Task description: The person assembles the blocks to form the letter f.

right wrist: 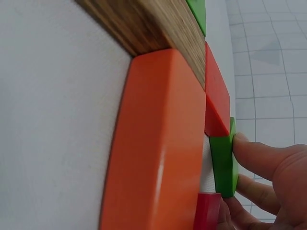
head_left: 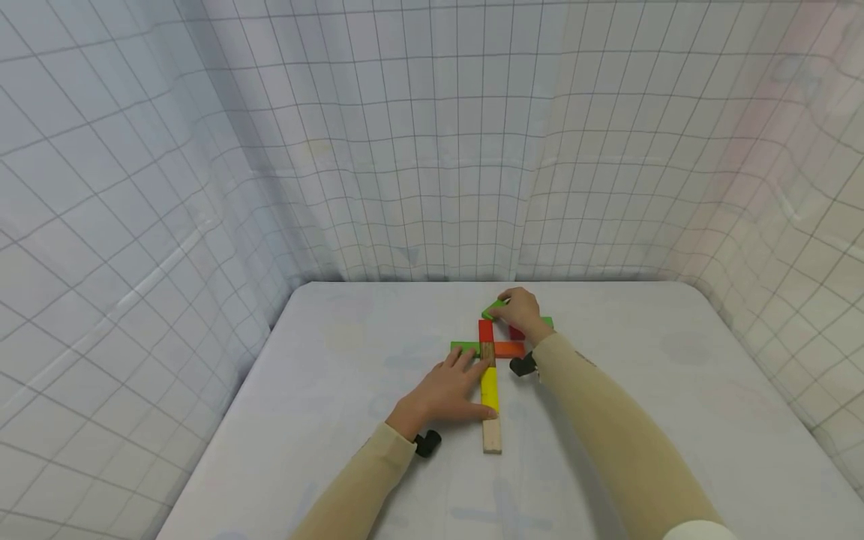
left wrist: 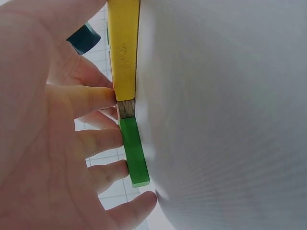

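Wooden blocks lie in a cross: a red block point(head_left: 486, 331) at the top, a brown block point(head_left: 487, 354) in the middle, a green block point(head_left: 462, 346) on its left, an orange block point(head_left: 509, 349) on its right, then a yellow block point(head_left: 489, 391) and a pale wood block point(head_left: 492, 438) below. My left hand point(head_left: 442, 394) rests along the left side, fingers spread, touching the yellow and left green blocks. Just past the red block, my right hand point(head_left: 523, 307) pinches another green block point(right wrist: 223, 163) between thumb and fingers. That block sits at a slant near the red one's far end.
Under and behind my right hand lie a dark red block point(head_left: 516, 334) and one more green block point(head_left: 547, 322), both partly hidden. The white table point(head_left: 351, 360) is bounded by grid-patterned white curtains point(head_left: 432, 150) at the back and sides.
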A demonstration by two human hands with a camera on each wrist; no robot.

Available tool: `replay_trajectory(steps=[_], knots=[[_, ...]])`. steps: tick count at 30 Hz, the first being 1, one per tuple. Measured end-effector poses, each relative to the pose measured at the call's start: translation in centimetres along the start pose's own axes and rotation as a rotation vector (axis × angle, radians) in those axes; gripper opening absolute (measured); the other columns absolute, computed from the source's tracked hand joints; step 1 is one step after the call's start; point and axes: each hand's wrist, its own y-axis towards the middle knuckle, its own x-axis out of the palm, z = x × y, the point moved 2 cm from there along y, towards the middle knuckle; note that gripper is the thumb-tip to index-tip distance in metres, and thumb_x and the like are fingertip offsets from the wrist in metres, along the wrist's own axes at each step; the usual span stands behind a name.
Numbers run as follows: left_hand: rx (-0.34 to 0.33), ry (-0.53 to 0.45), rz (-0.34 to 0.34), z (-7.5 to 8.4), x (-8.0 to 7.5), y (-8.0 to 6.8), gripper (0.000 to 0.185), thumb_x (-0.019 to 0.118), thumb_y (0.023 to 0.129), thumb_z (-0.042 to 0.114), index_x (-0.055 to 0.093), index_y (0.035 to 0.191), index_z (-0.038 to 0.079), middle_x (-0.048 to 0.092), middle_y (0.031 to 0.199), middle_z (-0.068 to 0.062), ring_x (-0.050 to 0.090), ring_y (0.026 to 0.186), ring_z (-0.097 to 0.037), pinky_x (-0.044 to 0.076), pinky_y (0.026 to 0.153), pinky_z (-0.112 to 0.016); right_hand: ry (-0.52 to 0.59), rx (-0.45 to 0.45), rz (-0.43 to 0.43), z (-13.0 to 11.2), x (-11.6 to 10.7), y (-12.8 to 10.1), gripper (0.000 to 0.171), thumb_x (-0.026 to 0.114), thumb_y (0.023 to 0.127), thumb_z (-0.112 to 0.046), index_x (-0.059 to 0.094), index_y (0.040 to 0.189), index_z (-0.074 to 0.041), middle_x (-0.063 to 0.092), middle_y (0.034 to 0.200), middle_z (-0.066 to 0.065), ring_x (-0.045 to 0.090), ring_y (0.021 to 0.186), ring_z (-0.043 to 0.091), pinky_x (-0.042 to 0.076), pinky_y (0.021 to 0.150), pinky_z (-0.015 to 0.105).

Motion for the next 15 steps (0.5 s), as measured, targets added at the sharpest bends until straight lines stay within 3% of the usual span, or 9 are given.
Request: replay_trajectory(steps=[6,10,15], knots=[[0.027,-0.010,0.016,0.5,-0.3,-0.2,0.092,0.041,0.070,0.079,0.027,0.144,0.025,0.017,0.149,-0.009,0.012,0.134,-0.034,0.030,0.097,-0.053,0.053,0.012,-0.054,0.8,-1.0,-0.1,0.049,0.070,0.078,-0.030,0.058,0.119,-0.005,0.059,0.111,0.014,0.054,0.098,0.028,0.045,0.083,0.040],[0.008,-0.009,0.008,0.6,-0.5,-0.4,0.092,0.043,0.070,0.078,0.026,0.144,0.026,0.018,0.148,-0.008,0.012,0.134,-0.034,0.029,0.098,-0.053,0.100,0.020,-0.068,1.2,-2.0,-0.4,0.050,0.068,0.080,-0.028,0.056,0.122,-0.006,0.058,0.111,0.014,0.055,0.096,0.027,0.046,0.082,0.040],[-0.012,0.006,-0.005,0.3,-0.4,-0.3,0.094,0.042,0.069,0.080,0.024,0.145,0.026,0.016,0.149,-0.008,0.009,0.135,-0.033,0.028,0.099,-0.052,0.080,0.008,-0.066,1.5,-3.0,-0.8,0.049,0.067,0.080,-0.031,0.056,0.122,-0.009,0.057,0.113,0.013,0.054,0.097,0.028,0.045,0.082,0.042]])
